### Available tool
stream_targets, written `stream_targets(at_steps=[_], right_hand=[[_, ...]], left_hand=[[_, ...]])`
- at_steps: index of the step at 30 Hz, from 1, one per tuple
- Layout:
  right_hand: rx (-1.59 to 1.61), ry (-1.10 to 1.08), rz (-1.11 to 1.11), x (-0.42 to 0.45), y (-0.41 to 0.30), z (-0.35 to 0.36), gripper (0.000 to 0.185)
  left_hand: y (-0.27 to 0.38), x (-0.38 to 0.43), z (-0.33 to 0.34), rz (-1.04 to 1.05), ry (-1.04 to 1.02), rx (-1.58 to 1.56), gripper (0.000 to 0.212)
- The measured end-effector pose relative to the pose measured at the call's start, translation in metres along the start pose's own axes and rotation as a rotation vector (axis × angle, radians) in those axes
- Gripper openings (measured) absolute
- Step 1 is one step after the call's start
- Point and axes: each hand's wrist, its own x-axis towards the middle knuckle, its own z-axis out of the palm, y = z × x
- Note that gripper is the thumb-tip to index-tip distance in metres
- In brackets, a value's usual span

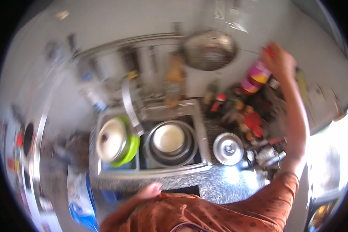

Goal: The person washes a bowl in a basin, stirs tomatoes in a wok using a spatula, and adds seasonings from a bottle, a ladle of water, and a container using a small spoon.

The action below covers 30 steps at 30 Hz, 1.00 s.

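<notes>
My right hand (pixel 278 62) is raised at the upper right, closed around the red top of a bottle (pixel 256 75) with a pink and yellow label. The bottle tilts above a crowd of jars and small bottles on the counter. My left hand (pixel 150 191) hangs by my waist at the counter's front edge, blurred, with its fingers curled; whether it holds anything does not show. Between my hands lies a steel lid (pixel 228 148) with a round knob. Metal pots with a pale bowl (pixel 168 138) inside stand in the right sink basin.
A steel double sink (pixel 203 139) is set in the granite counter. A green bowl (pixel 132 149) and a cream bowl (pixel 111 140) sit at its left, under the curved faucet (pixel 129 101). A metal pan (pixel 210 50) hangs on the wall. Red-lidded jars (pixel 253 120) crowd the right corner.
</notes>
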Motion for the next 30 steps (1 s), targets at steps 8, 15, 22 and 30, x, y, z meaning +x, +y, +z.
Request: stream_targets(at_steps=[8, 15, 22, 30], right_hand=[[0.605, 0.026, -0.531, -0.129, -0.147, -0.127, 0.015], [1.171, -0.138, -0.917, -0.231, -0.388, -0.214, 0.03], [1.81, -0.915, -0.927, -0.338, -0.561, -0.3, 0.06], [1.811, -1.262, -1.154, -0.401, -0.73, -0.385, 0.048]], left_hand=[[0.232, -0.01, -0.018, 0.832, 0.47, 0.522, 0.07], [0.149, -0.196, -0.04, 0.857, 0.96, 0.183, 0.074], [0.026, -0.417, -0.076, 0.674, 1.519, 0.487, 0.065], [-0.065, -0.602, -0.108, 0.254, 1.78, 0.705, 0.066]])
